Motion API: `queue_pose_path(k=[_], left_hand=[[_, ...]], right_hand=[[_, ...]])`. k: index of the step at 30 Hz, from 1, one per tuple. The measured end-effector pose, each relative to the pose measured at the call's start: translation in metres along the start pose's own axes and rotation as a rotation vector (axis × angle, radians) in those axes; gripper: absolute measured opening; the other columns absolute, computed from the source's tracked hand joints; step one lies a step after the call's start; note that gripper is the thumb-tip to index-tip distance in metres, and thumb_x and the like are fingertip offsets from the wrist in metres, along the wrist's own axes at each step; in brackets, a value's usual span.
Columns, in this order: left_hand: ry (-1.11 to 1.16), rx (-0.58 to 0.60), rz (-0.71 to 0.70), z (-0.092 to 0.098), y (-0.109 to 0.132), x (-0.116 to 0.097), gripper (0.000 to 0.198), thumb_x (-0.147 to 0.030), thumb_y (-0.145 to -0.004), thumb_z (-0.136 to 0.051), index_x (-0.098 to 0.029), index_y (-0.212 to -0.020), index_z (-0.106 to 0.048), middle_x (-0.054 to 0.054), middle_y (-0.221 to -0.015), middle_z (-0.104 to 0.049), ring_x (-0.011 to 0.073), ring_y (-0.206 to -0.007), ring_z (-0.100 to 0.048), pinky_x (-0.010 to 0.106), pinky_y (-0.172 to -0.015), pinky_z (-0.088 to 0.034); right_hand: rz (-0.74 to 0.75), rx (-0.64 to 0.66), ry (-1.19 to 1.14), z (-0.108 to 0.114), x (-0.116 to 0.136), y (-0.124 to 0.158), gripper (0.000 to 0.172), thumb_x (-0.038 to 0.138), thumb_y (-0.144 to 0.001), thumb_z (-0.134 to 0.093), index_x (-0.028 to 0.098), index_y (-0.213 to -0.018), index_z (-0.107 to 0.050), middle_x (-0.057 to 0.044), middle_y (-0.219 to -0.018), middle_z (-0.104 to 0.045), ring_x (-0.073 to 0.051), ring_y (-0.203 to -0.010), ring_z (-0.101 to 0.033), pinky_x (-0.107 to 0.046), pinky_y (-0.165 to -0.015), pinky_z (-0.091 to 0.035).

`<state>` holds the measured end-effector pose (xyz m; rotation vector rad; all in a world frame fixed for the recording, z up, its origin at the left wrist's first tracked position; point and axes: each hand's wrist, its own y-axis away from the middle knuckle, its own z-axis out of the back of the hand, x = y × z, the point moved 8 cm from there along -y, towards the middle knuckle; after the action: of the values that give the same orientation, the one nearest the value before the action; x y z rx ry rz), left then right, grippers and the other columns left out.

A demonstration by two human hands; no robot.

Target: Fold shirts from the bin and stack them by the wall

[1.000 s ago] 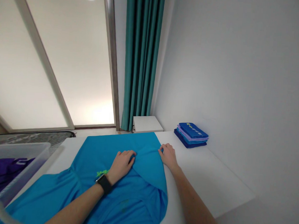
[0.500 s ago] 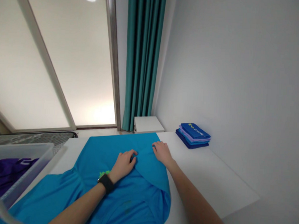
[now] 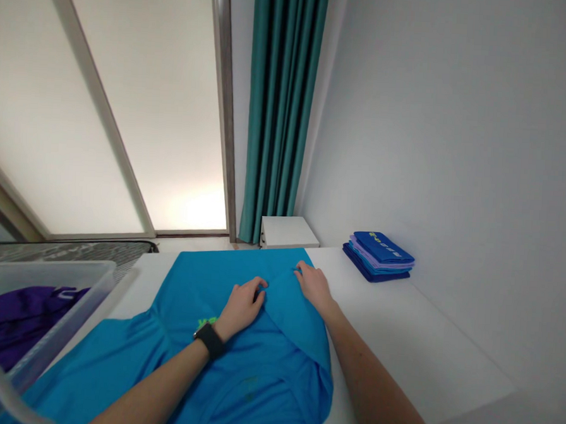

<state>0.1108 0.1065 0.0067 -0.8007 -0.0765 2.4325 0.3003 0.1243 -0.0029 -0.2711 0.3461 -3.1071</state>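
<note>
A blue T-shirt [image 3: 223, 269] with a small green print lies spread on the white table, its right side folded inward. My left hand [image 3: 242, 306], with a dark watch on the wrist, rests on the middle of the shirt. Its fingers are curled, thumb close to forefinger, at one corner of the folded-over part. At the far right edge of the shirt, my right hand [image 3: 314, 288] has bent fingers at the other corner of that fold. Both hands appear to pinch the cloth; their fingertips are partly hidden.
A stack of folded clothes [image 3: 379, 255] in blue and lilac sits at the back right by the wall. On the left stands a clear plastic bin [image 3: 104, 272] holding purple clothing [image 3: 26, 312]. Behind the white table [image 3: 400, 332] are a small white cabinet [image 3: 289, 231] and a green curtain [image 3: 283, 111].
The view has shifted slightly, so everything sits a little to the right. My right fingers have moved slightly toward the shirt's far edge; my left hand stays about where it was on the cloth.
</note>
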Motion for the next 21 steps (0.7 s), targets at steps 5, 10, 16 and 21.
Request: queue_pose_path(k=[5,10,16,21], left_hand=[[0.001,-0.007,0.014,0.0,-0.002,0.003,0.016,-0.02,-0.091,-0.046,-0.019,-0.103,-0.057,0.004,-0.088,-0.067,0.0194,-0.08,-0.063,0.029,-0.07,-0.04],[-0.029,0.002,0.017,-0.003,-0.002,0.005,0.012,-0.019,-0.09,-0.048,-0.019,-0.096,-0.059,0.003,-0.085,-0.066,0.019,-0.077,-0.062,0.029,-0.069,-0.039],[-0.014,-0.012,0.009,-0.002,-0.003,0.005,0.016,-0.02,-0.091,-0.043,-0.019,-0.088,-0.059,0.004,-0.083,-0.065,0.0185,-0.074,-0.06,0.029,-0.067,-0.039],[-0.085,-0.038,0.02,0.0,-0.001,0.004,0.016,-0.014,-0.085,-0.045,-0.019,-0.088,-0.06,0.006,-0.09,-0.062,0.021,-0.085,-0.059,0.033,-0.077,-0.043]], right_hand=[[-0.021,0.005,0.005,-0.002,-0.001,0.002,0.016,0.03,-0.098,-0.045,0.023,-0.105,-0.058,-0.007,-0.104,-0.07,-0.022,-0.094,-0.064,-0.03,-0.075,-0.041],[-0.027,-0.009,0.001,-0.002,-0.003,0.002,0.017,0.03,-0.097,-0.046,0.023,-0.107,-0.058,-0.007,-0.105,-0.068,-0.021,-0.094,-0.063,-0.029,-0.076,-0.042],[0.006,-0.022,-0.002,0.0,-0.013,0.003,0.017,0.029,-0.096,-0.048,0.022,-0.105,-0.06,-0.007,-0.107,-0.067,-0.022,-0.099,-0.061,-0.031,-0.084,-0.04],[-0.021,-0.061,0.014,0.01,-0.018,0.008,0.021,0.03,-0.095,-0.048,0.02,-0.108,-0.061,-0.01,-0.11,-0.064,-0.026,-0.106,-0.056,-0.037,-0.089,-0.039]])
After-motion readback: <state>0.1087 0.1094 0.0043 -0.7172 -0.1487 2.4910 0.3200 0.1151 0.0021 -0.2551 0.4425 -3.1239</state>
